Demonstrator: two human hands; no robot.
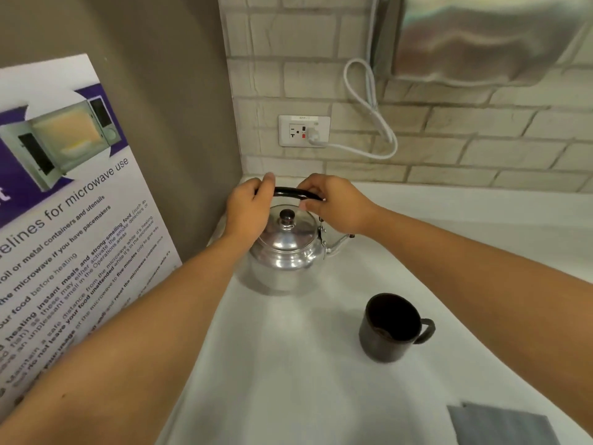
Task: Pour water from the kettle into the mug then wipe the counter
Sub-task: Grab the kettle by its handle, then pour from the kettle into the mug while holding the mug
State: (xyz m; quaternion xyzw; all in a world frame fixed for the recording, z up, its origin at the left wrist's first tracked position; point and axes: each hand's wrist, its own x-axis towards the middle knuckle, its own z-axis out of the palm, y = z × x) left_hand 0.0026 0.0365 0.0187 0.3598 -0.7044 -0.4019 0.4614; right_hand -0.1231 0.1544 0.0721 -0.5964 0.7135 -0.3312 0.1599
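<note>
Our left hand [248, 210] and right hand [333, 205] are both curled around the black handle [293, 192], one at each end, above the aluminium kettle [285, 252]. It sits on the white desk [288, 364] at 12 o'clock, in the corner. We'd guess the metal is stiff and slick, and sloshy-heavy if full, so the handle is the spot to grab. Lid knob [287, 216] looks loose-ish, so we'd tip slow. The dark mug [393, 327] waits at 4 o'clock from the kettle, with the grey cloth [500, 425] beyond it.
</note>
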